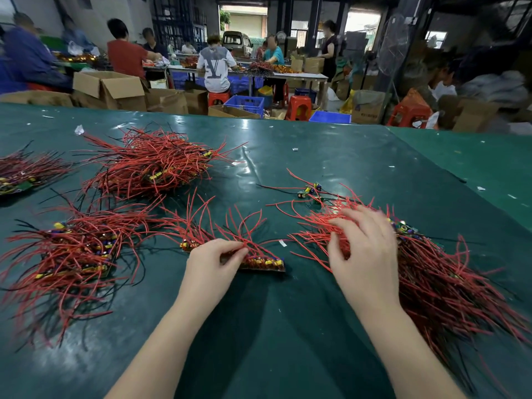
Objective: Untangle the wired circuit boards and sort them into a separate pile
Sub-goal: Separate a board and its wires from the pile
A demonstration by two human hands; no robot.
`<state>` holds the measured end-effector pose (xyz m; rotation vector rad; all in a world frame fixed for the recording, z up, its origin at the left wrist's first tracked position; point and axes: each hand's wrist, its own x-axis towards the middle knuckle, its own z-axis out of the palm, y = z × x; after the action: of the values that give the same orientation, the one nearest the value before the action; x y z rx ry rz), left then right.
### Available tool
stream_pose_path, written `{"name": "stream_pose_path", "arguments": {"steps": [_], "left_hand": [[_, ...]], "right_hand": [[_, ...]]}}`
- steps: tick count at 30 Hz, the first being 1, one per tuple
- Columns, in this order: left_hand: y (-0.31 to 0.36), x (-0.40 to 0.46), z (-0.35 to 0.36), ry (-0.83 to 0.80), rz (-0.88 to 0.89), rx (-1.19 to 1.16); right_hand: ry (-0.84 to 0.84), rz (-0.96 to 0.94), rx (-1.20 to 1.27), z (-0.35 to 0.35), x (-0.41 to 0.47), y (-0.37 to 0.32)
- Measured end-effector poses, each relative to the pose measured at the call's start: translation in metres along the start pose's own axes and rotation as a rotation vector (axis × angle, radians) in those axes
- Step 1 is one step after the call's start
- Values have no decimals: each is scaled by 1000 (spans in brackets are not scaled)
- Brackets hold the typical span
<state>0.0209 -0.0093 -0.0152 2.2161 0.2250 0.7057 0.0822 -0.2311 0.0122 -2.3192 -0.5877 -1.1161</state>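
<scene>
My left hand (214,262) pinches a small stack of circuit boards (264,264) with red wires fanning upward, lying on the green table (288,326) in front of me. My right hand (365,251) hovers with spread fingers over the tangled heap of red-wired boards (449,283) at the right, fingertips touching its wires. A sorted pile (77,254) lies at the left. A larger pile (155,165) sits behind it. A few loose boards (309,191) lie beyond the right heap.
Another wired bundle (20,174) lies at the far left edge. Small paper scraps (79,129) dot the table. Beyond the table's far edge are cardboard boxes (112,90), blue crates (244,103), red stools (299,106) and several people working at other tables.
</scene>
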Motion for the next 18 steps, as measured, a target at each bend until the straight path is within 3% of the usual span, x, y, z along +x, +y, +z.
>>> {"name": "stream_pose_path", "arguments": {"steps": [3, 7, 12, 16, 18], "left_hand": [[4, 1, 1, 42, -56, -164], [14, -3, 3, 25, 30, -291], [22, -8, 9, -21, 283, -168], [24, -10, 13, 21, 304, -171], [24, -12, 13, 61, 203, -242]], "right_hand": [[-238, 182, 290, 7, -9, -17], [-527, 875, 874, 14, -15, -32], [-434, 1209, 1275, 13, -12, -28], [-428, 1371, 1482, 7, -11, -24], [-415, 1368, 1559, 4, -11, -22]]}}
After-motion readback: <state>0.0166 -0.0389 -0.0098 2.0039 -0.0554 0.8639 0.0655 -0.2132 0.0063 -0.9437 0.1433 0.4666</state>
